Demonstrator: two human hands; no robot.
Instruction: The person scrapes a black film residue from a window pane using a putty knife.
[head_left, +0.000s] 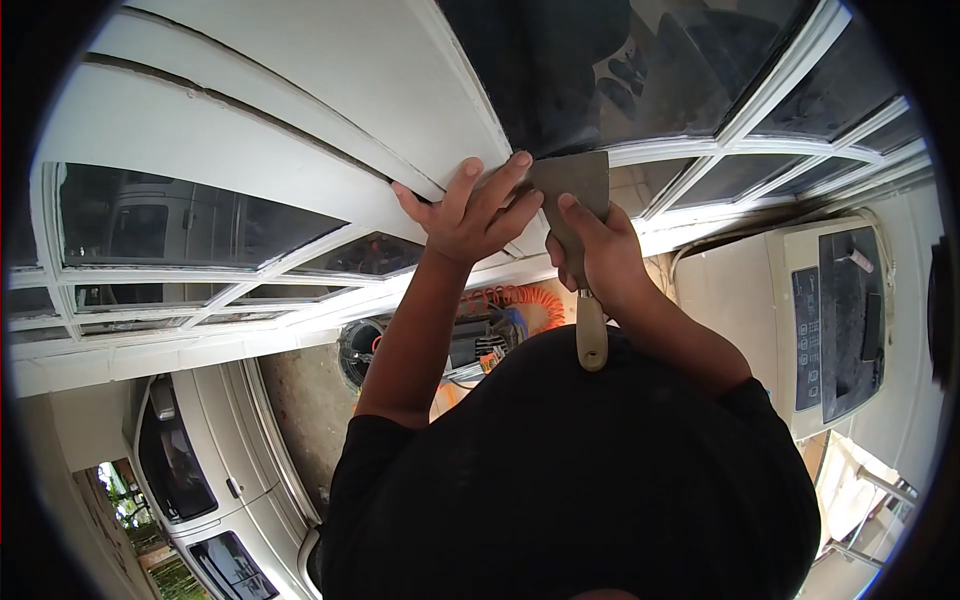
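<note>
My right hand (pixel 600 250) is closed round the metal blade of a putty knife (pixel 580 180), whose pale handle points down toward my chest. The blade's wide end lies against the white frame at the lower corner of a dark glass pane (pixel 640 70). Just left of the blade, my left hand (pixel 475 215) has its fingers spread on the white door panel (pixel 340 80), with the fingertips near the pane's edge. Nothing shows in that hand.
White-framed windows (pixel 200 220) extend to both sides. Below them are an orange coiled hose (pixel 540 300) and a container of tools (pixel 480 340). A washing machine (pixel 780 300) stands at the right, and a silver vehicle (pixel 225 450) at the lower left.
</note>
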